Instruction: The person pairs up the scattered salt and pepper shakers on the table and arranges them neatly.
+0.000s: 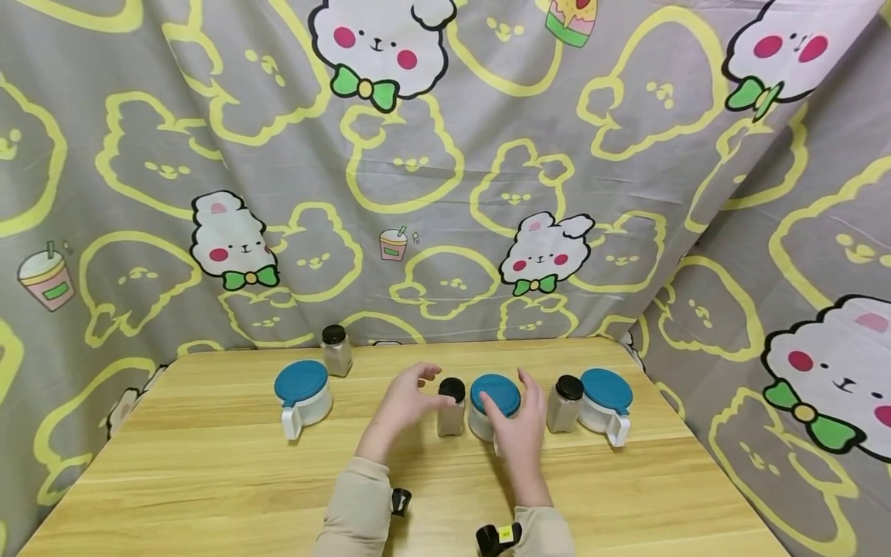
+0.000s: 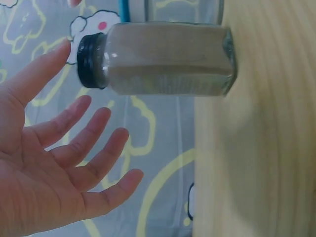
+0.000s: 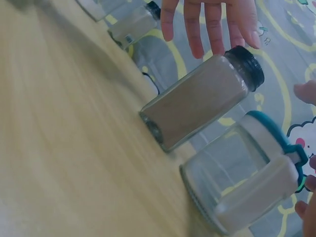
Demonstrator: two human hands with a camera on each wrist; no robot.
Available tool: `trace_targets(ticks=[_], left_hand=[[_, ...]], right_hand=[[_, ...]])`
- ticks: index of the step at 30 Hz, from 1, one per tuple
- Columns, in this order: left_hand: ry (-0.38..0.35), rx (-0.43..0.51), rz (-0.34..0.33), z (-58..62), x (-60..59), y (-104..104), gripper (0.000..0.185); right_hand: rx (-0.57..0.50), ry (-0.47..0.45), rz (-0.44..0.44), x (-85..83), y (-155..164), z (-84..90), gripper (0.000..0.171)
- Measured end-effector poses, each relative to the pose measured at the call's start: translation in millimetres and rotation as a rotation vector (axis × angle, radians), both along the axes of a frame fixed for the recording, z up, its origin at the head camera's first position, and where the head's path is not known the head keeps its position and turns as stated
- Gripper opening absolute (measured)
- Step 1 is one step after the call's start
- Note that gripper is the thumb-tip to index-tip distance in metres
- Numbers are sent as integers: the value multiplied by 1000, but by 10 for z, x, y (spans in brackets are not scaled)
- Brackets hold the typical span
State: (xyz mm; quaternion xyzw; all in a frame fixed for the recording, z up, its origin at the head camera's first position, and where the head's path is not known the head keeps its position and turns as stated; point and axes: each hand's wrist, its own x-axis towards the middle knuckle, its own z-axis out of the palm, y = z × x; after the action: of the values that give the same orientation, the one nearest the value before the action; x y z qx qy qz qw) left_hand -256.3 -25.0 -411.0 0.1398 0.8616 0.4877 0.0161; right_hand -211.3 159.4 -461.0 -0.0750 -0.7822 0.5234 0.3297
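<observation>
A glass spice jar [image 1: 451, 420] with a black lid and brown powder stands upright mid-table. Beside it my left hand [image 1: 409, 398] is spread, fingers apart; in the left wrist view a gap shows between its fingers [image 2: 101, 118] and the jar. Right of that jar is a clear seasoning pot [image 1: 496, 396] with a blue lid and white handle. My right hand [image 1: 522, 425] is around this pot, thumb over the lid and fingers on the far right side. Only fingertips [image 3: 307, 92] of it enter the right wrist view, and contact with the lid is unclear.
To the right stand another black-lidded spice jar [image 1: 564, 406] and a blue-lidded pot [image 1: 605, 393]. A further blue-lidded pot [image 1: 302, 391] and spice jar [image 1: 337, 352] stand at the left back. A patterned curtain [image 1: 431, 232] hangs behind the wooden table [image 1: 209, 472].
</observation>
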Motion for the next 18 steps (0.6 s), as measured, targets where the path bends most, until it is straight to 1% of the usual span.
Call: trace_targets(ticks=[4,12,18], left_hand=[[26,5,34,66,34,-60,51],[74,-25,80,172,71,-206,44],[96,-61,102,222,87,-327,41]], right_hand=[[-11,76,-13,-2,-10,45,65],[37,234,-38,-6,-44,104,54],[67,281,-31,8,-83,148,50]])
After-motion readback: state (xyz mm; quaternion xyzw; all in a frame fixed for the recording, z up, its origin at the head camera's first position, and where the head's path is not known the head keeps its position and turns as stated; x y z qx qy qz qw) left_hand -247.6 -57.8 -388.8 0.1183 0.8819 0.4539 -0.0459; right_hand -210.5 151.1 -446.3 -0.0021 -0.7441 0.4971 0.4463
